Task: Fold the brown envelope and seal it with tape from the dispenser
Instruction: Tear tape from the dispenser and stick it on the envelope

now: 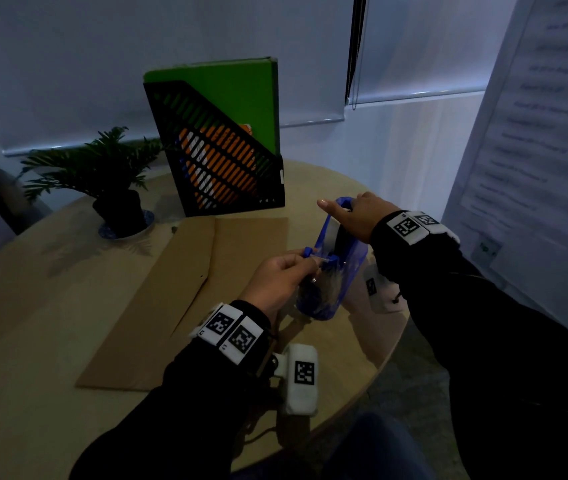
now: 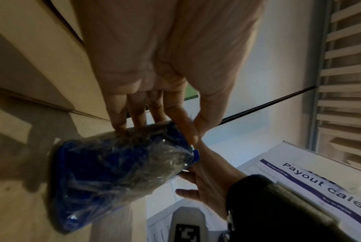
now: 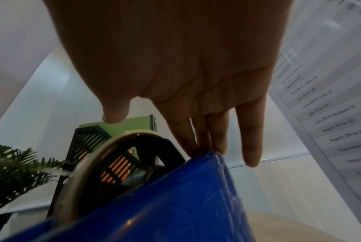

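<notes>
The brown envelope (image 1: 185,289) lies flat on the round wooden table (image 1: 33,323), one long flap folded over. To its right stands the blue tape dispenser (image 1: 336,268), wrapped in clear film (image 2: 117,172). My left hand (image 1: 301,261) is at the dispenser's cutter end, where its thumb and forefinger (image 2: 193,131) pinch the clear tape end. My right hand (image 1: 339,211) rests on the dispenser's top edge with straight fingers (image 3: 206,144) and the thumb held out. Under it sits the tape roll (image 3: 86,163) in the dispenser's blue body (image 3: 175,204).
A black slotted file holder (image 1: 220,157) with a green folder stands behind the envelope. A potted plant (image 1: 102,168) is at the back left. The table's edge runs just right of the dispenser. A printed calendar board (image 1: 535,133) leans at the right.
</notes>
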A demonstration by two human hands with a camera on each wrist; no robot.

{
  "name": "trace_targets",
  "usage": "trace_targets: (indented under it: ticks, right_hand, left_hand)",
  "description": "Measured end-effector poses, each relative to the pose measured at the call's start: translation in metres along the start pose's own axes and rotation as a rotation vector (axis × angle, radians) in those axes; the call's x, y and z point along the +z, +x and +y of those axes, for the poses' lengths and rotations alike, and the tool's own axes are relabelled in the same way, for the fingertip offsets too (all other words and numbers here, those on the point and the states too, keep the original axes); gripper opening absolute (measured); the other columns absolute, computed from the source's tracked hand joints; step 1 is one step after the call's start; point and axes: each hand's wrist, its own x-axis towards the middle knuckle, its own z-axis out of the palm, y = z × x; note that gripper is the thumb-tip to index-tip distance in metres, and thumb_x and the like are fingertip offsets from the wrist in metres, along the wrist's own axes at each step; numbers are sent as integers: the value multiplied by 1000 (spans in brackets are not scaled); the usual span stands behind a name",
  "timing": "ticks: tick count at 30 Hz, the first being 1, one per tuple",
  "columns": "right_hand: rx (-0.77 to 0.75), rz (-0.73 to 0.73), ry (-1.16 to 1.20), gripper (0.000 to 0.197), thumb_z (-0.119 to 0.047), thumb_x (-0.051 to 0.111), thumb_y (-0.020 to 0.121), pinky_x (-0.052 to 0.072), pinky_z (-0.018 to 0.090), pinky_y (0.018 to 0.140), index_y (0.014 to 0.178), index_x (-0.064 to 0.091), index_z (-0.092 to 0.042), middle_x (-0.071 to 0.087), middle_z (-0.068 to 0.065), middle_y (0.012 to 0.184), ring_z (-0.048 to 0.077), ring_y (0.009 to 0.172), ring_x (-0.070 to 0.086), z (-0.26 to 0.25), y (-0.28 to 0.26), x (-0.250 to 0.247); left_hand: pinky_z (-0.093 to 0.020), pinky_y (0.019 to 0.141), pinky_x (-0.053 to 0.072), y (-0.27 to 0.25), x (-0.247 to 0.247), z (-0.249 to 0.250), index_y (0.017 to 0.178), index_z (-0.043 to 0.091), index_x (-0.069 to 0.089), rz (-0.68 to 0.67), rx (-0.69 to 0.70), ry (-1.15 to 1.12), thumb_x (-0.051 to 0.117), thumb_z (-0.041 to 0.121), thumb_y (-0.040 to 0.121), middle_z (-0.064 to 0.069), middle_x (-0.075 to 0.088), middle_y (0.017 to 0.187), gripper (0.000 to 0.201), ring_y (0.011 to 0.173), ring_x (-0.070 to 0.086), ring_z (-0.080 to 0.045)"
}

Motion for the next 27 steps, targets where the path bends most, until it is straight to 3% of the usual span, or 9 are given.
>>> trace_targets:
  ticks: [3,5,6,8,11,15,19,22,27]
  right_hand:
    - [1,9,1,65,-77,21,84,42,38,95,71,44,-17,54,23,121,36,108,58,0,0,1]
    - [7,-5,-5,74,-77,20,84,42,38,95,70,51,-12,54,23,121,36,107,58,1,1,2]
    - [12,-11,-11,81,-78,19,84,42,38,96,79,60,-8,53,22,122,36,107,58,1,2,2]
    - [31,-9,-10,92,-80,18,82,42,39,96,98,65,-3,53,21,123,35,107,58,2,4,3]
    - [38,-8,-12,95,-81,17,80,43,40,98,104,65,-2,52,21,124,35,110,57,3,6,4]
    - [41,-26,-20,95,-81,17,81,42,41,102,105,65,-2,50,19,128,34,113,55,4,7,5]
    - [50,-32,-14,98,-82,17,79,41,42,104,108,64,-1,49,20,129,33,116,54,5,8,6]
    - [57,-27,-22,99,-82,17,79,41,43,104,108,64,0,48,19,131,33,116,55,5,9,6]
    - [68,-42,-5,108,-88,14,71,42,43,103,110,63,0,50,19,130,32,117,55,6,11,7]
  left_hand:
    - [-29,80,44,-1,1,2,64,15,60,-5,7,-3,65,26,87,-7,63,84,26,83,58,-18]
    - [-20,68,43,-1,1,2,63,14,54,-8,14,7,62,21,89,0,59,79,29,71,56,-8]
    - [-18,66,43,0,1,1,61,14,53,-6,16,7,62,20,90,3,58,81,31,69,55,-5]
    - [-26,78,46,2,-1,-2,57,17,55,-1,9,4,65,21,87,2,61,94,33,79,58,-10]
    - [-41,93,44,2,-2,-4,54,19,57,12,5,-6,68,23,85,2,64,108,33,95,59,-19]
    - [-37,90,43,2,-3,-3,54,19,56,5,33,30,67,21,86,4,63,99,34,89,58,-15]
    - [-45,103,44,-1,-4,-1,55,17,55,-16,70,71,63,14,88,-3,61,119,34,109,59,-22]
    - [-50,106,41,-3,-5,1,53,21,58,-14,84,109,64,16,88,-5,60,126,36,118,57,-22]
    - [-48,102,46,-9,-5,8,65,14,56,-30,73,202,60,18,90,-10,62,120,26,111,60,-27]
